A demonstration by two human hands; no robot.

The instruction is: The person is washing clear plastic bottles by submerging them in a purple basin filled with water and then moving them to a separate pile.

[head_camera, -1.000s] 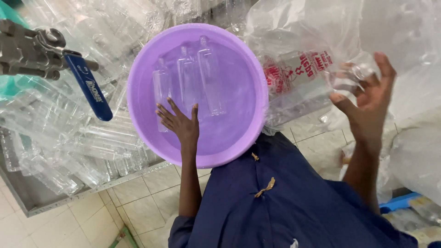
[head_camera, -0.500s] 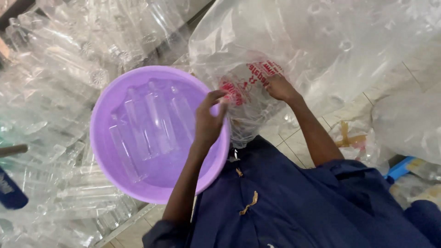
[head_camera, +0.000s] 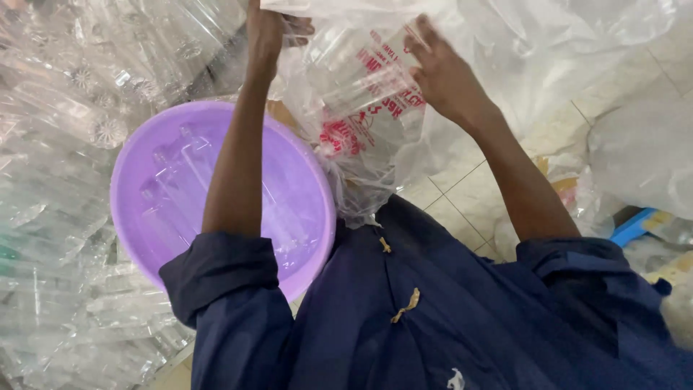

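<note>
Both hands are up at a clear plastic bag (head_camera: 361, 108) with red print, held above the person's lap. Left hand (head_camera: 268, 29) grips the bag's upper edge near the top of the frame; its fingers curl over the film and pinch it, though the fingertips are partly hidden by the plastic and cut off by the frame edge. Right hand (head_camera: 444, 76) lies flat against the bag's right side, fingers stretched out and close together, pressing on the printed part. Clear bottles show dimly through the film inside the bag; how many I cannot tell.

Below the left forearm sits a round purple basin (head_camera: 144, 209), tilted toward the camera, with a few clear bottles (head_camera: 180, 173) lying in it. The basin's right rim is just beside the bag's lower end, and the bag's bottom bunches together near the person's chest. To the left of the basin, and beneath it, lies a big heap of clear bottles (head_camera: 65, 115), some with star-shaped bases facing up.

Dark blue sleeves (head_camera: 224, 282) are rolled up to the elbows. More clear plastic sheeting (head_camera: 577, 50) billows behind the bag at upper right, over a pale tiled floor (head_camera: 462, 195). One blue object (head_camera: 635, 225) peeks out at the right edge, partly covered by plastic.
</note>
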